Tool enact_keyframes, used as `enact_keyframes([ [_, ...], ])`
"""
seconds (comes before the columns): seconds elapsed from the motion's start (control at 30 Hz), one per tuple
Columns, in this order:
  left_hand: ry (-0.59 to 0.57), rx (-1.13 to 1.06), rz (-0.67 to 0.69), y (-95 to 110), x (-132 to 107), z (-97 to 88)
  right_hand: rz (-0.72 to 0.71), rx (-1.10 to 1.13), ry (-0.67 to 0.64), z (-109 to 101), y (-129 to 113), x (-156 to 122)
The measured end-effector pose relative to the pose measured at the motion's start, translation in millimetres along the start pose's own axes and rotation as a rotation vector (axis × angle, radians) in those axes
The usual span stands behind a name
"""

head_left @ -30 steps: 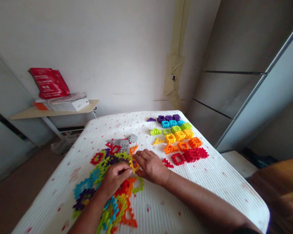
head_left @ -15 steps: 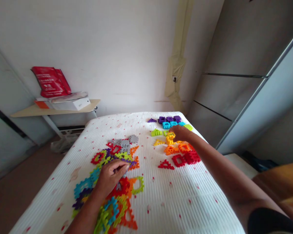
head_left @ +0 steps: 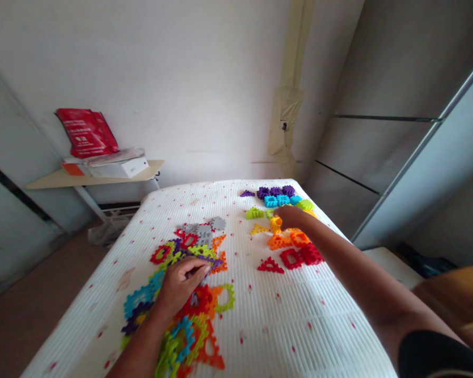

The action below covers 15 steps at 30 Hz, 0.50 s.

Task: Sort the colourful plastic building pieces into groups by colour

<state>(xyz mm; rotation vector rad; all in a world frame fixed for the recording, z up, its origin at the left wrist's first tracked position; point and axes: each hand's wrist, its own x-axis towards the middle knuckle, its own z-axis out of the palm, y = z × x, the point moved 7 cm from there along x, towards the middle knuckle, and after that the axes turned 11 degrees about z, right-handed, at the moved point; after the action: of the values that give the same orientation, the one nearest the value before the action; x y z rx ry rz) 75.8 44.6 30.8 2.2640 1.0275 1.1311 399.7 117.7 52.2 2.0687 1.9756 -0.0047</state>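
Observation:
My left hand (head_left: 187, 278) is closed in a pinch over the mixed pile of toothed plastic building pieces; what its fingertips hold, if anything, I cannot make out. A purple building piece (head_left: 215, 261) shows right by those fingertips. Around that hand lie grey building pieces (head_left: 205, 231), red, blue and green ones. Farther off on the right, my right hand (head_left: 289, 216) reaches in among pieces grouped by colour. Its fingers, partly hidden, are closed on a yellow building piece (head_left: 276, 225). A yellow triangle (head_left: 259, 229) lies left of it.
Purple (head_left: 275, 192), light blue (head_left: 283, 200) and green pieces (head_left: 254, 213) sit in rows beyond my right hand. Orange (head_left: 279, 241) and red pieces (head_left: 291, 259) are nearer. A white quilted cover (head_left: 256, 325) lies beneath everything. A side table (head_left: 47, 181) stands at left.
The yellow piece at my right hand has turned a little. My left hand keeps nearly the same place over the pile. The whole view has shifted slightly.

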Motion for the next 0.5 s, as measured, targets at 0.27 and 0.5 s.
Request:
enact_keyframes([
  [0.27,0.006,-0.019,0.016,3.5,0.5,-1.0,0.004,-0.025,-0.015,1.7,-3.9,1.3],
  [0.5,0.086,0.077,-0.043,-9.6,-2.7,-10.8,0.001,-0.038,0.008,-1.2,-8.0,-2.2],
])
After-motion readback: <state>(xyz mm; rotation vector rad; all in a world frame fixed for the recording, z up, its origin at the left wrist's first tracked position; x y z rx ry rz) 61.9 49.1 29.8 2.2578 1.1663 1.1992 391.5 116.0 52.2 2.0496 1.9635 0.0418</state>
